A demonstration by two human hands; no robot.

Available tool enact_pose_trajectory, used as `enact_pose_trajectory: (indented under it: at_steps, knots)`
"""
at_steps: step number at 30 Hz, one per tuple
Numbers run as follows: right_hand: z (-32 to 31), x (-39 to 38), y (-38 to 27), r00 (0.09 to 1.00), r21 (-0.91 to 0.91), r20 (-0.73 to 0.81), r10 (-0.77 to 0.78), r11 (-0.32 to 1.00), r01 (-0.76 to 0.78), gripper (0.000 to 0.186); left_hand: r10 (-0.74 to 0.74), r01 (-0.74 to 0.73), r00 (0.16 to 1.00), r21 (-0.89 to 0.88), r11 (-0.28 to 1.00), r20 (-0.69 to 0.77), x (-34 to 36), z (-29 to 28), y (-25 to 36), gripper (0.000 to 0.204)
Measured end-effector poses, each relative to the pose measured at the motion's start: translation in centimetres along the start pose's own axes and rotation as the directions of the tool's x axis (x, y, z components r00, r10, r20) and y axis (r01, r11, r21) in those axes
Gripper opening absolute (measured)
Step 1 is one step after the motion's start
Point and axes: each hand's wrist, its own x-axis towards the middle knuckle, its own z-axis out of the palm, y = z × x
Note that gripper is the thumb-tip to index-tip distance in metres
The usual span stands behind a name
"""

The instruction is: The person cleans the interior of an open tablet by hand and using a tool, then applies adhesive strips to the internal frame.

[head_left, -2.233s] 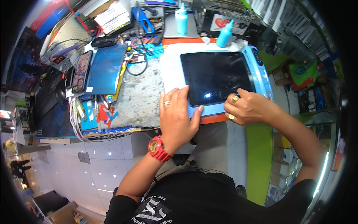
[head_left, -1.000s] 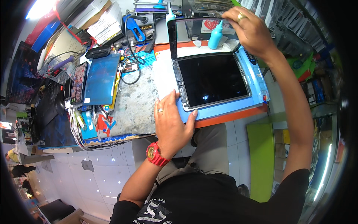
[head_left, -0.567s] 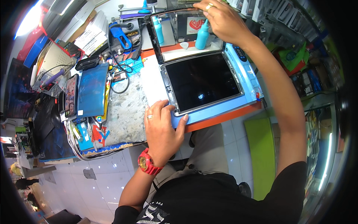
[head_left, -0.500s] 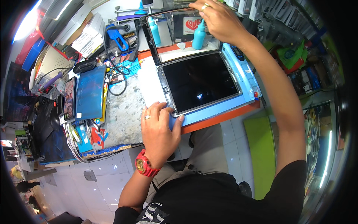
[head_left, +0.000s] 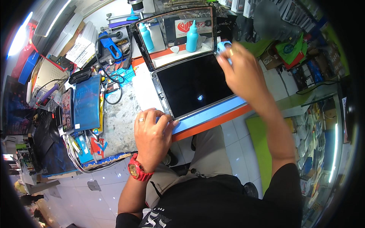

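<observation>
A tablet (head_left: 195, 87) with a dark screen lies face up on a blue flat-topped device (head_left: 207, 116). Its clear front glass (head_left: 167, 38), rimmed in black, stands raised along the tablet's far edge, leaning back with no hand on it. My left hand (head_left: 152, 131), with a ring and a red watch, grips the tablet's near left corner, its fingers bent over the edge and the thumb on the near side. Over the tablet's right edge is my right hand (head_left: 245, 72), fingers curled and smeared by motion; whether it holds anything is hidden.
A light-blue squeeze bottle (head_left: 192, 38) shows through the raised glass. On the left lie a blue folder (head_left: 87, 102), a phone (head_left: 67, 110), a black cable (head_left: 110, 78) and a blue-handled tool (head_left: 111, 47). An orange mat edge (head_left: 213, 127) borders the bench front.
My right hand has let go of the glass's top edge and come down toward the tablet's right side. The glass stays raised. My left hand remains at the tablet's corner.
</observation>
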Motion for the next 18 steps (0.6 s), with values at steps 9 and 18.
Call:
enact_pose_trajectory:
  at_steps: [9, 18]
  knots:
    - [1.5, -12.3, -0.9, 0.937, -0.268, 0.091, 0.338, 0.914, -0.304, 0.029, 0.200, -0.216, 0.975, 0.199, 0.956, 0.098, 0.9, -0.2, -0.2, 0.016]
    - [2.4, -12.5, -2.8, 0.908, -0.262, 0.014, 0.419, 0.878, -0.402, 0.041, 0.153, -0.223, 0.962, 0.325, 0.919, 0.228, 1.0, -0.9, 0.0, 0.019]
